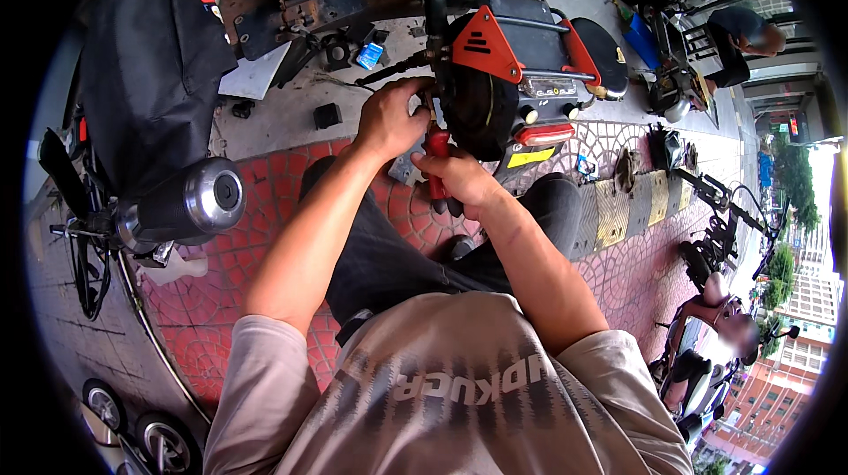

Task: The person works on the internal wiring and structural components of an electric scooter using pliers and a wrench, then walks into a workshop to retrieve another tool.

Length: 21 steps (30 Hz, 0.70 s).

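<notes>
My right hand (pixel 461 178) is wrapped round the red handles of a pair of pliers (pixel 436 150), whose dark handle ends stick out below the fist. The jaws point up toward the side of a black wheel (pixel 468 111) on an electric scooter. Just above and left of the jaws, my left hand (pixel 393 122) has its fingers closed beside the wheel; what they pinch is hidden. Over the wheel sits the scooter's rear end, with an orange-red triangular bracket (pixel 486 47), a red tail light (pixel 544 135) and a yellow strip (pixel 530 158).
A blue box (pixel 370 56), a black block (pixel 327 115) and loose parts lie on the ground to the left. At the left stands a vehicle with a silver-ended cylinder (pixel 216 195). A striped ramp (pixel 623 206), parked two-wheelers and other people are at the right.
</notes>
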{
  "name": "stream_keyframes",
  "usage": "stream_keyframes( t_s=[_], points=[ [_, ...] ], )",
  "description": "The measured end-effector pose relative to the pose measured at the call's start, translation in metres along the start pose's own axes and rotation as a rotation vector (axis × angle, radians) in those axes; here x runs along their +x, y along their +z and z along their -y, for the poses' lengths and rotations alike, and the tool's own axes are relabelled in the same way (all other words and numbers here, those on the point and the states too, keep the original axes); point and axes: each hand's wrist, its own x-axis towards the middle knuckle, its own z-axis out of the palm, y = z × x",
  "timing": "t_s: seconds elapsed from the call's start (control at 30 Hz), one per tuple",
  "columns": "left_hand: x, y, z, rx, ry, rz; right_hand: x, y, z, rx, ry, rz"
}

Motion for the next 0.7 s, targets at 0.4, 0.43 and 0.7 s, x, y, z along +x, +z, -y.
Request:
stream_keyframes(
  t_s=[0.4, 0.43, 0.7],
  points=[
    [0.002, 0.005, 0.009, 0.058, 0.027, -0.003, 0.011, 0.013, -0.042, 0.064, -0.018, -0.042],
    [0.002, 0.005, 0.010, 0.075, 0.033, 0.005, 0.007, 0.010, -0.036, -0.040, -0.099, -0.084],
    [-0.001, 0.012, 0.012, -0.102, 0.019, -0.023, 0.003, 0.003, -0.048, -0.012, 0.064, -0.091]
  ],
)
